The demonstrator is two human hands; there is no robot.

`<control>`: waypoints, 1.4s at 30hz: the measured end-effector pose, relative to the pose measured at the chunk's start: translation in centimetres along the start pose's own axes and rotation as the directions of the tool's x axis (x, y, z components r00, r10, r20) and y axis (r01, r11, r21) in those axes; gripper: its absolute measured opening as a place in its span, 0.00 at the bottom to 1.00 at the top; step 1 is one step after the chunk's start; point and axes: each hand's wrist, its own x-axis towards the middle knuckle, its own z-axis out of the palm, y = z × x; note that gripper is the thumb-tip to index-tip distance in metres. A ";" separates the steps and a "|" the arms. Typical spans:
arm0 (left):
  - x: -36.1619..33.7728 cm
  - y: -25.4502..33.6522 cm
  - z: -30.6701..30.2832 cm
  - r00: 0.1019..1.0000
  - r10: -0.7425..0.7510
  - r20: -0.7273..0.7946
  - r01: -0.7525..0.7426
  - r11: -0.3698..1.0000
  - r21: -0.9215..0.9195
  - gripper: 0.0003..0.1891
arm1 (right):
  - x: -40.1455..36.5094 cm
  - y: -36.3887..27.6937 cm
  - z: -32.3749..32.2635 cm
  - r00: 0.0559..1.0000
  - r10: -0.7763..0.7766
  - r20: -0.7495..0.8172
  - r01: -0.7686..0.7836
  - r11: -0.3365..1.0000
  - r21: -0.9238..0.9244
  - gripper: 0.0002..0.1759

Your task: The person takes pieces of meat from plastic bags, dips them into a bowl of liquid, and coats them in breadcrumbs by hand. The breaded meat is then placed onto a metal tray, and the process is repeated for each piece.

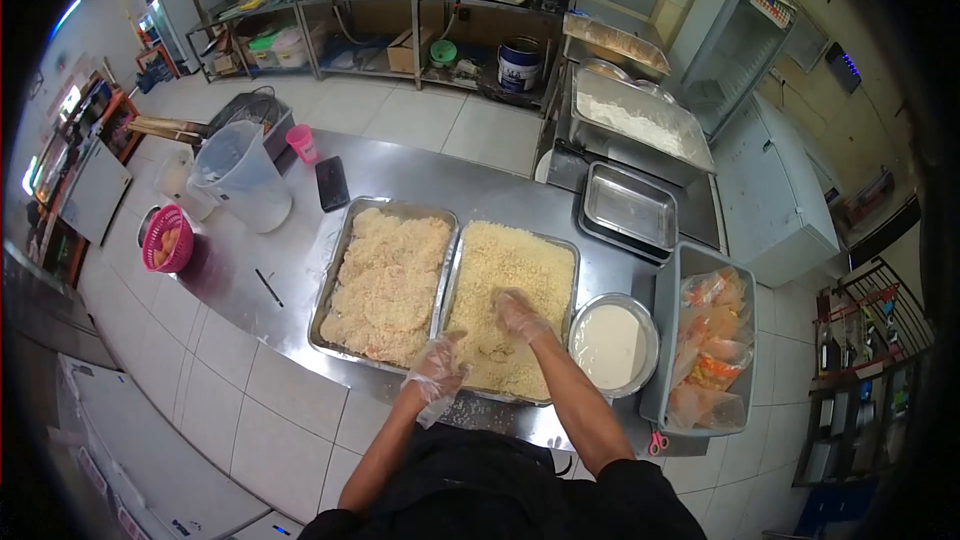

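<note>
Two metal trays lie side by side on the steel table. The left tray (pixel 392 280) holds crumb-coated pieces; the right tray (pixel 520 280) is filled with pale yellow crumbs. My right hand (pixel 522 315), in a clear plastic glove, reaches into the crumbs with its fingertips partly buried, so its grip is hidden. Also gloved, my left hand (pixel 438 368) is over the near edges where the trays meet, fingers apart and nothing visible in it. A metal bowl of creamy white batter (pixel 610 347) stands right of the crumb tray.
A grey bin (pixel 755 380) with plastic bags is at the right, pink scissors (pixel 657 442) below it. Further left are a black phone (pixel 332 184), a pink cup (pixel 302 145), a clear pitcher (pixel 245 180) and a pink basket (pixel 168 238). Stacked empty trays (pixel 630 205) stand behind the bowl.
</note>
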 end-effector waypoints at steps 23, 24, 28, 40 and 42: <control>0.6 0.4 2.3 0.982 -0.038 0.185 -0.013 0.964 0.266 0.32 | -12.0 -12.9 -6.6 0.779 -0.547 0.307 0.504 0.255 -0.825 0.27; 1.2 0.9 2.2 0.972 -0.064 0.227 -0.018 0.939 0.343 0.35 | -12.9 -12.8 -6.5 0.755 -0.618 0.219 0.494 0.317 -0.810 0.29; 2.4 0.5 4.9 0.991 0.079 0.105 -0.128 0.771 0.624 0.39 | -12.3 -1.7 -6.3 0.600 -0.769 0.222 0.475 0.118 -0.872 0.43; 7.2 1.0 6.4 0.980 -0.058 0.192 0.039 0.994 0.106 0.44 | -10.7 5.6 -1.4 0.963 -0.270 -0.026 0.267 0.960 -0.090 0.35; 7.4 2.3 5.3 0.995 0.085 0.060 -0.083 0.996 -0.034 0.41 | -13.6 -1.2 -2.8 0.971 -0.240 -0.013 0.240 0.964 0.114 0.31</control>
